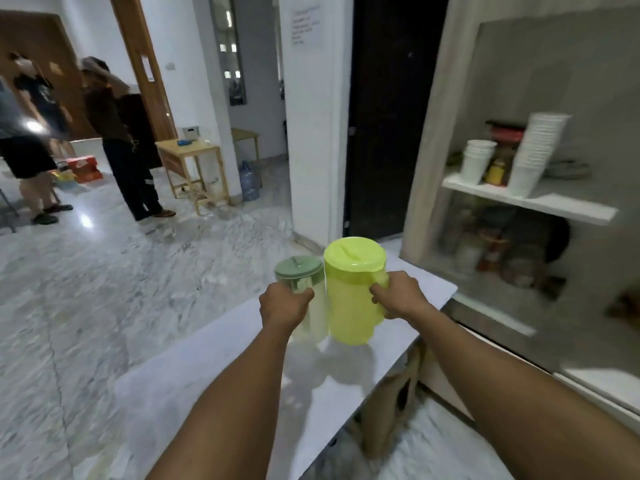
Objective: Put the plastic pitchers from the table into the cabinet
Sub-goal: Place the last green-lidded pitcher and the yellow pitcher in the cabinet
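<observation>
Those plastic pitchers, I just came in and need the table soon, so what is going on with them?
A person is holding one pitcher in each hand above the white table. The left hand grips the handle of the clear plastic pitcher with a grey-green lid; the right hand grips the handle of the yellow-green plastic pitcher with a matching lid. Both seem lifted off the table, side by side. The open cabinet with a white shelf of stacked white cups stands just to the right; neither pitcher is inside yet.

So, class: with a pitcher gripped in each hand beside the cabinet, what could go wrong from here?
1. The left hand and right hand are both occupied, and the green-lidded clear plastic pitcher touches the yellow plastic pitcher; they may knock together.
2. Stacked white cups crowd the cabinet shelf and could topple.
</observation>
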`<action>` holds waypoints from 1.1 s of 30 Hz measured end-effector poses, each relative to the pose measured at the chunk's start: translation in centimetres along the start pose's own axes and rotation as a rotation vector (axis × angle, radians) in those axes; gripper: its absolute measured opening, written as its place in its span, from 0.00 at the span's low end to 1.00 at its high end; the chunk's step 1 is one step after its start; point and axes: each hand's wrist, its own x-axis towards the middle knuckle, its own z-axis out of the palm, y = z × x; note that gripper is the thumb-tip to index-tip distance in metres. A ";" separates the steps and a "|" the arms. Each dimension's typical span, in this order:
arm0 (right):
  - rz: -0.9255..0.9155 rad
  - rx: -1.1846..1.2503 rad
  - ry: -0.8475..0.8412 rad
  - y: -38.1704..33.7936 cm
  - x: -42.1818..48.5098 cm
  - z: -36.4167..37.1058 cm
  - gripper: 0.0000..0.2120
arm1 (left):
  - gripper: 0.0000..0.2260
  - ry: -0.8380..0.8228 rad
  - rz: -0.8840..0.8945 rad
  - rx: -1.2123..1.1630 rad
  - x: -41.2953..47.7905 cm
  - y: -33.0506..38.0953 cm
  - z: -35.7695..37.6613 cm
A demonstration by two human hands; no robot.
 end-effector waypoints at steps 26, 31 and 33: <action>0.376 -0.021 0.898 30.6 -21.0 -66.5 0.10 | 0.15 -0.612 0.702 -0.160 -35.7 45.8 49.0; 0.349 0.026 0.954 32.4 -16.9 -71.2 0.13 | 0.12 -0.585 0.740 -0.167 -33.5 50.6 53.7; 0.338 0.041 0.958 33.1 -14.4 -72.2 0.14 | 0.13 -0.580 0.742 -0.176 -32.0 51.9 55.7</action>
